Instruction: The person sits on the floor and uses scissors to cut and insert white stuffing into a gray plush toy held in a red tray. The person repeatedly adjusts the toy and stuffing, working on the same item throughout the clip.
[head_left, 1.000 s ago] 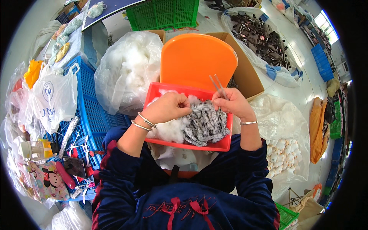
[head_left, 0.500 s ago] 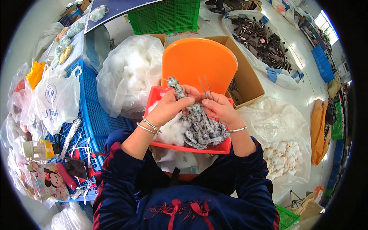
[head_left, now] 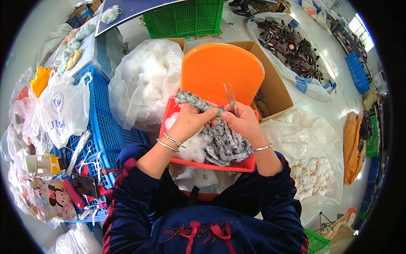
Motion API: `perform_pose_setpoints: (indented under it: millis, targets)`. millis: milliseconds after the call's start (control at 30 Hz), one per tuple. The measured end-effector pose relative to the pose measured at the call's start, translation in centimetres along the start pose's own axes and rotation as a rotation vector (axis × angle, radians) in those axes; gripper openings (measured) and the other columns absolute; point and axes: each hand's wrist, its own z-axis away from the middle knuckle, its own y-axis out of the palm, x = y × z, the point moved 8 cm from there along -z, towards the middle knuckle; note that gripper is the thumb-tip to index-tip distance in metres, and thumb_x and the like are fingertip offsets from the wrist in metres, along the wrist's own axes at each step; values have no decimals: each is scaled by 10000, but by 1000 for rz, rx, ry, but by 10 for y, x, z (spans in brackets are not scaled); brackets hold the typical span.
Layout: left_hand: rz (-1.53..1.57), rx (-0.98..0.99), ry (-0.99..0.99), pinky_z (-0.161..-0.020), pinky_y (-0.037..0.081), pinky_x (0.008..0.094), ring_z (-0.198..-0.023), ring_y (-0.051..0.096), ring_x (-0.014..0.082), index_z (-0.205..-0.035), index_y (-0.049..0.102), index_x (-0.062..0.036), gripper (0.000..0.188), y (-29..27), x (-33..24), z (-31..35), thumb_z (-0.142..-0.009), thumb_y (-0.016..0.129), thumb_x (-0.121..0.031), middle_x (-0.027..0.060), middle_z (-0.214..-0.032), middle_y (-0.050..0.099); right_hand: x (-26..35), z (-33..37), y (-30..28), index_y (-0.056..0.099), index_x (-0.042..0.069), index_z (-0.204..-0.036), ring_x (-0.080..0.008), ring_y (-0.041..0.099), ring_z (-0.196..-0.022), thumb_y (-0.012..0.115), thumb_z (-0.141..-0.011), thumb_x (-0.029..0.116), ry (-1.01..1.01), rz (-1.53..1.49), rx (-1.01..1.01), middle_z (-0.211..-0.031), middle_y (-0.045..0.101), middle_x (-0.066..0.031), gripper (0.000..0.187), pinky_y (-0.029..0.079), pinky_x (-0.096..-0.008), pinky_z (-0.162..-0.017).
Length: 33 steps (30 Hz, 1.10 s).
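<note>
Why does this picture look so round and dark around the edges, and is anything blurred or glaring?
In the head view, a fisheye lens leaves black corners and bends straight edges; also in the head view, the window looks very bright and the floor has shiny streaks; the head view shows the left hand, right hand and tweezers fairly sharply.

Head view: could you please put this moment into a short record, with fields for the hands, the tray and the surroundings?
Left hand: holds a gray fluffy piece
Right hand: holds tweezers, tips pointing away from the person; its fingertips are close to the left hand's, contact unclear
Tray: red tray, in front of the person
Tray contents: white stuffing at left, gray pile at right
Beyond tray: orange chair
Left side: blue basket
Right side: clear bag with small white pieces
</note>
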Motion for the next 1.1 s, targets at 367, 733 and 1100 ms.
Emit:
perform_pose_setpoints:
  millis: [367, 733, 1100]
  targets:
    - [-98, -82, -10, -506, 412, 218, -529, 549, 72, -734, 670, -22, 210, -17, -10, -3, -849, 679, -197, 18, -609, 621, 12, 12, -22, 589, -11, -990, -36, 466, -666, 598, -921, 109, -101, 267, 8, -767, 553, 23, 140, 377, -206, -581]
    - [-83, -78, -28, -533, 471, 209, -552, 594, 81, -810, 700, 51, 260, -17, -14, -3, -869, 642, -195, 92, -720, 709, 30, 16, -24, 637, -18, -925, -53, 482, -641, 652, -872, 73, -217, 458, -78, -727, 559, 7, 106, 391, -224, -569]
    - [-174, -138, -46, -515, 471, 217, -539, 598, 82, -768, 700, 57, 275, -25, -13, -3, -848, 665, -204, 95, -680, 701, 32, 15, -21, 630, -17, -897, -61, 477, -628, 654, -868, 65, -219, 487, -72, -713, 551, 2, 91, 383, -227, -559]
